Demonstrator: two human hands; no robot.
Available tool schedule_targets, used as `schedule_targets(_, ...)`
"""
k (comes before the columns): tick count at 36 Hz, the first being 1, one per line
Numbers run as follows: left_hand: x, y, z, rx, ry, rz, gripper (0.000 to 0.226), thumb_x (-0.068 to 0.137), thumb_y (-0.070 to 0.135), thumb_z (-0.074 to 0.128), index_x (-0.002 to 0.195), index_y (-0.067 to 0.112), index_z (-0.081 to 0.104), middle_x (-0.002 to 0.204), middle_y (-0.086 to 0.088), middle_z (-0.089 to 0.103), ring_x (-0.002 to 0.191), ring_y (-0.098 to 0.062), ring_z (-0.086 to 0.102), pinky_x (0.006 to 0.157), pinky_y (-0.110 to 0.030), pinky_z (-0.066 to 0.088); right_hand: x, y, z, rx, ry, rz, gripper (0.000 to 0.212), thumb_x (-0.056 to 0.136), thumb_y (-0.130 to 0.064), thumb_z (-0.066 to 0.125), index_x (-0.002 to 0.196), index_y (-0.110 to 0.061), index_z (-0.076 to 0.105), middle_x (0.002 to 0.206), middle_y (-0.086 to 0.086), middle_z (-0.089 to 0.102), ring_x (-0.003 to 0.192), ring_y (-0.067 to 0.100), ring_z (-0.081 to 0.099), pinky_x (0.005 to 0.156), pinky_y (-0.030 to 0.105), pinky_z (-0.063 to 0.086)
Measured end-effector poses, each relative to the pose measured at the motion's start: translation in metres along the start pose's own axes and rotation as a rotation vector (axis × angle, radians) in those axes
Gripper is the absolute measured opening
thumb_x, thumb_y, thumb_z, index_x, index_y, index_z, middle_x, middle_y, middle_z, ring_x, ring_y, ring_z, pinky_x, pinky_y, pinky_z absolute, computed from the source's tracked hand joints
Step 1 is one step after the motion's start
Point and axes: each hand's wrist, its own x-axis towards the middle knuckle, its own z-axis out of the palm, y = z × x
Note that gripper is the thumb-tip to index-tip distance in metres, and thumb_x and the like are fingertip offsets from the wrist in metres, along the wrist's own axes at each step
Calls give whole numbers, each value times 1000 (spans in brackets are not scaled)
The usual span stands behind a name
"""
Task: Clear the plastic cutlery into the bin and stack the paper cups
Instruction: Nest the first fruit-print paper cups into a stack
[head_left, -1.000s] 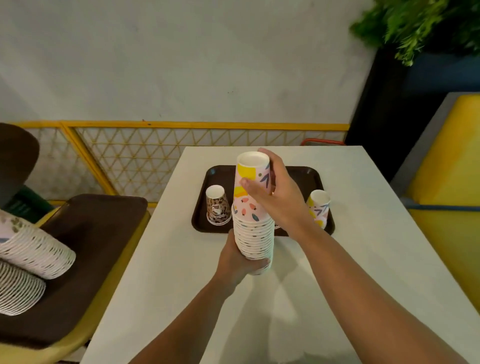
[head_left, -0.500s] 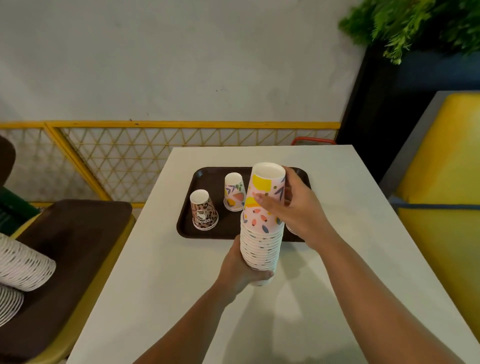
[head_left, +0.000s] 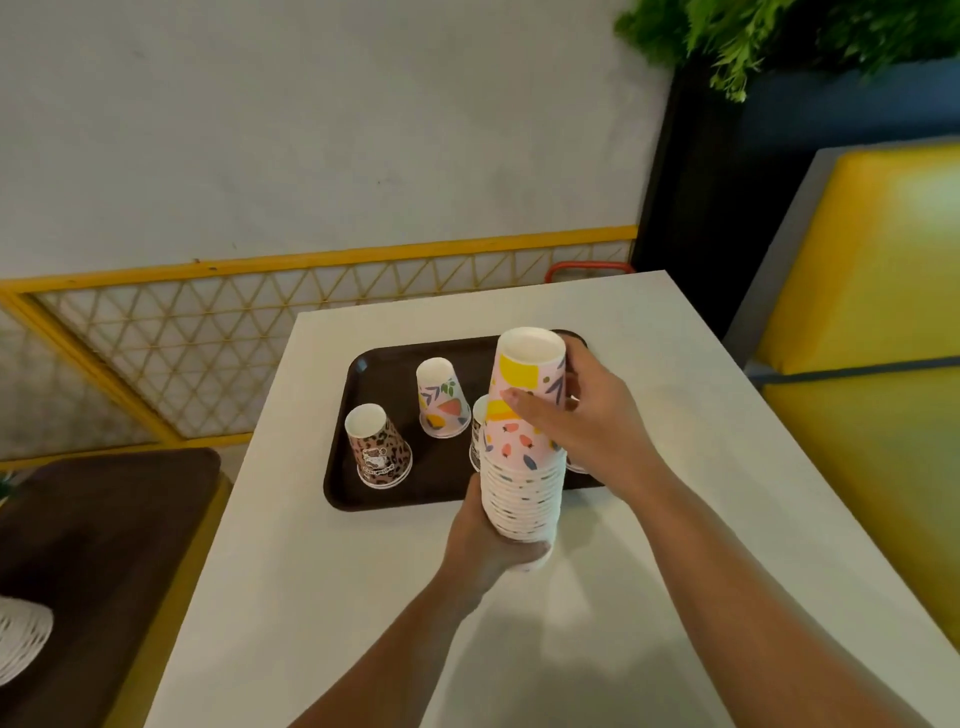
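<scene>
A tall stack of upside-down patterned paper cups (head_left: 522, 467) stands just in front of a dark brown tray (head_left: 384, 493) on the white table (head_left: 701, 467). My left hand (head_left: 485, 540) grips the stack's bottom. My right hand (head_left: 592, 421) wraps around the top pink cup. On the tray stand a leopard-print cup (head_left: 376, 447) and a floral cup (head_left: 441, 397), both upside down. Two more cups, one (head_left: 477, 431) at the stack's left edge and one (head_left: 575, 464) under my right wrist, are mostly hidden. No plastic cutlery or bin shows.
A second brown tray (head_left: 104, 545) lies on a yellow seat at the left, with a white cup stack (head_left: 21, 642) at its near edge. A yellow lattice rail (head_left: 208, 332) runs along the wall. A yellow padded bench (head_left: 872, 364) stands right, plants above.
The view has swung right and tilted, so the tray and cups sit further left in the picture. Both hands keep the same hold on the stack.
</scene>
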Motion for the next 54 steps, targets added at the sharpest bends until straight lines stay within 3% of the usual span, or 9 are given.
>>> schedule_targets(5,5,0,8,8,-31,11,105,41,32,88,136,30,44,120,13,66,110,-4,62,92,-38,54,4,1,-4,-61,43,-11,39,77,-36,69,105,-38,43,91,-28,53,82,-9,55,67,6,42)
schedule_targets(20,13,0,13,25,-15,-23,106,37,39,84,135,32,43,123,15,62,113,-5,59,94,-37,53,16,1,-13,-21,88,-37,39,80,-31,67,112,-31,45,106,-11,58,94,6,58,72,10,46)
schedule_targets(26,14,3,15,42,11,-4,108,37,43,83,136,28,42,126,12,61,116,-9,58,95,-37,52,22,0,-18,9,125,-29,37,81,-32,66,109,-33,44,95,-22,54,78,-10,54,60,-2,43)
schedule_targets(34,18,1,19,63,34,-3,96,41,32,85,126,37,41,123,11,62,113,-9,59,86,-19,50,32,4,-29,71,295,11,30,81,-37,63,108,-28,52,88,-25,59,79,-6,61,62,10,50)
schedule_targets(38,19,-4,18,75,64,0,92,46,20,90,123,36,43,119,12,63,110,-9,60,88,-27,53,38,4,-37,273,375,26,23,84,-35,63,104,-25,58,97,-10,68,90,10,68,76,31,56)
schedule_targets(43,18,-7,15,62,86,-23,89,41,34,86,118,42,42,117,19,60,109,-6,59,86,-22,51,46,13,-52,494,543,63,12,89,-31,57,100,-25,58,94,-8,69,88,9,69,73,26,56)
schedule_targets(48,18,-5,11,14,85,-28,108,36,44,83,134,31,40,126,10,60,116,-11,58,95,-37,53,54,46,-49,211,654,65,41,86,-32,61,121,-15,49,112,-2,62,98,9,62,77,17,53)
schedule_targets(51,17,-4,11,11,89,-37,108,36,42,84,135,30,40,126,11,60,116,-11,57,96,-38,52,52,67,-37,29,602,41,49,84,-30,65,125,-11,48,114,0,60,98,9,58,69,-1,43)
schedule_targets(54,18,-4,12,8,72,-47,111,37,40,84,138,27,39,127,11,60,117,-11,57,98,-40,51,49,83,-25,-78,529,62,53,81,-28,69,127,-14,45,119,1,59,102,8,53,71,1,40)
